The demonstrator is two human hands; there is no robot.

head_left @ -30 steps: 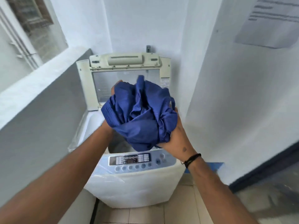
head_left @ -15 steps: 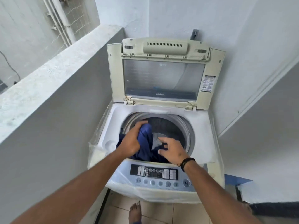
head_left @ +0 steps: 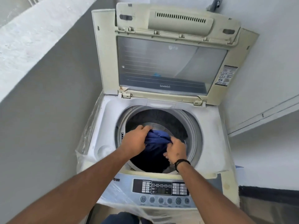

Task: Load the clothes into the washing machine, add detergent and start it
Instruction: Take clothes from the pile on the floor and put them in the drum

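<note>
The left hand [head_left: 137, 139] and the right hand [head_left: 175, 151] are both curled around a crumpled blue garment [head_left: 157, 141], held in the mouth of the drum [head_left: 161, 117] of a top-loading washing machine [head_left: 105, 126]. The soft, creased cloth is bunched, its long axis running left to right between the hands. The yellowed plastic lid [head_left: 169, 62] is stood upright at the far side. The writing on the near control panel [head_left: 161, 186] cannot be read.

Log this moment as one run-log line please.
step: loading | left hand: grips blue garment | right hand: grips it too | garment: in drum opening | lid: up | detergent: not seen
</note>
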